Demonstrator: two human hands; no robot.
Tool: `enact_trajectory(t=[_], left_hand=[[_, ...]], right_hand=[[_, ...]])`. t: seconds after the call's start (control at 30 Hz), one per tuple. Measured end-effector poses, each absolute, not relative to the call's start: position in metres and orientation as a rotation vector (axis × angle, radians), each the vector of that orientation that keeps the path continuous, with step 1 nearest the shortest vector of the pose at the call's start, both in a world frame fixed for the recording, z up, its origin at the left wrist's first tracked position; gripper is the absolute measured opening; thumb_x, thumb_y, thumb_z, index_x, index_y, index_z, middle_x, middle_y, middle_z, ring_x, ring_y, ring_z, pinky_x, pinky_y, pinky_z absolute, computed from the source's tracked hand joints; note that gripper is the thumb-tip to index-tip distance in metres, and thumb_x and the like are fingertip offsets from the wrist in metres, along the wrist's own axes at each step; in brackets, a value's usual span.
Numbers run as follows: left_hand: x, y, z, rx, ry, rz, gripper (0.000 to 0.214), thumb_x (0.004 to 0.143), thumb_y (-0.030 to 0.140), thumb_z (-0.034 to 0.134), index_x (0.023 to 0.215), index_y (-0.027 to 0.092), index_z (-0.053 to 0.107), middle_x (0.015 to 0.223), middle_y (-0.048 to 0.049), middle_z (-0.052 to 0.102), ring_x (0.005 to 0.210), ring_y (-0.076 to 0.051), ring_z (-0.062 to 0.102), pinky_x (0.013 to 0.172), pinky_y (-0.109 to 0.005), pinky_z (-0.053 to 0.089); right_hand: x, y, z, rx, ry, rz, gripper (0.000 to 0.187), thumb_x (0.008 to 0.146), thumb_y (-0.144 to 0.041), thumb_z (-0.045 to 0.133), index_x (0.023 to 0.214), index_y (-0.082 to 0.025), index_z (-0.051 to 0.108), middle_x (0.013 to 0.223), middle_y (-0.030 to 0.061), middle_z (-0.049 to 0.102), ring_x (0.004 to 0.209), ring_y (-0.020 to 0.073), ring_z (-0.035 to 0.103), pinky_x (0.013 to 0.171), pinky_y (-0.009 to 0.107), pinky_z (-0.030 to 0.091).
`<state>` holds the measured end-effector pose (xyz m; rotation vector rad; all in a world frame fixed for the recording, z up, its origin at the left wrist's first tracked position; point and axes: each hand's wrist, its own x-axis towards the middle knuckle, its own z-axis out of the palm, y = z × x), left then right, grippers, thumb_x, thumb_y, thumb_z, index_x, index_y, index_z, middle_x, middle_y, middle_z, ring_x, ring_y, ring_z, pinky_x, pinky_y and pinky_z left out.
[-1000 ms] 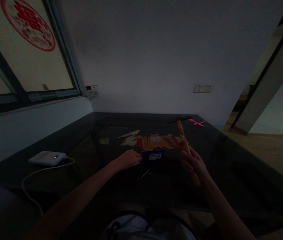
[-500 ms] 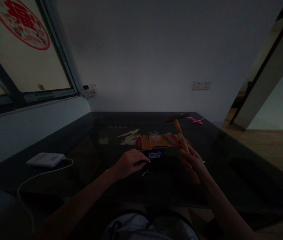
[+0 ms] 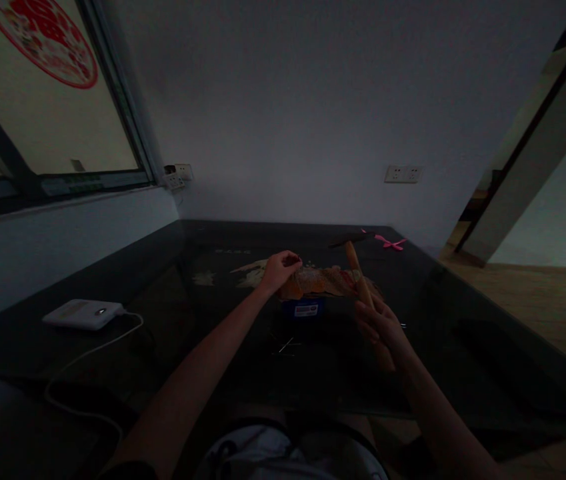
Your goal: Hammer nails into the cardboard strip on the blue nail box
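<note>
My right hand (image 3: 381, 328) is wrapped round the wooden handle of a hammer (image 3: 357, 273), whose dark head points left above an orange patterned piece (image 3: 323, 283). That piece rests on a small blue box (image 3: 303, 309) on the dark glass table (image 3: 463, 320). My left hand (image 3: 279, 269) is raised at the left end of the orange piece with its fingertips pinched together. What the pinch holds is too small to make out. A few thin nails (image 3: 287, 345) lie on the glass in front of the box.
A white power bank (image 3: 83, 313) with a white cable (image 3: 97, 350) lies at the left. A pink ribbon (image 3: 389, 243) sits at the table's far right corner. Wall sockets (image 3: 403, 174) are on the back wall. A window is on the left, wooden floor on the right.
My left hand went from the glass near the nails, pinched, then lifted up and away to the left end of the orange piece. The hammer hand hardly moved.
</note>
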<state>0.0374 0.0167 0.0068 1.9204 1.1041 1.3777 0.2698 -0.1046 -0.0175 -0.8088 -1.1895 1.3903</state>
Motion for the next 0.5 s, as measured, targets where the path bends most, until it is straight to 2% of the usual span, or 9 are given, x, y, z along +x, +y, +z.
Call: enact_trajectory(t=[0.17,0.5], left_hand=[[0.033,0.013,0.0,2.013,1.081,1.307,0.011,0.07,0.021,0.06,0.076,0.011,0.06,0.077,-0.0055,0.064,0.072,-0.013,0.06,0.072,-0.027,0.049],[0.03,0.006,-0.001,2.117,1.143,1.244,0.01,0.07,0.02,0.061,0.076,0.012,0.061,0.075,-0.0043,0.064,0.071,-0.014,0.059,0.069,-0.025,0.047]], right_hand=[[0.269,-0.105,-0.017,-0.816,-1.214,1.387,0.05,0.073,-0.037,0.064,0.114,-0.02,0.042,0.038,-0.0144,0.035,0.024,0.0026,0.026,0.025,0.013,0.023],[0.267,-0.105,-0.021,-0.834,-1.236,1.402,0.046,0.074,-0.036,0.063,0.111,-0.02,0.043,0.039,-0.0144,0.035,0.025,0.0026,0.026,0.025,0.013,0.024]])
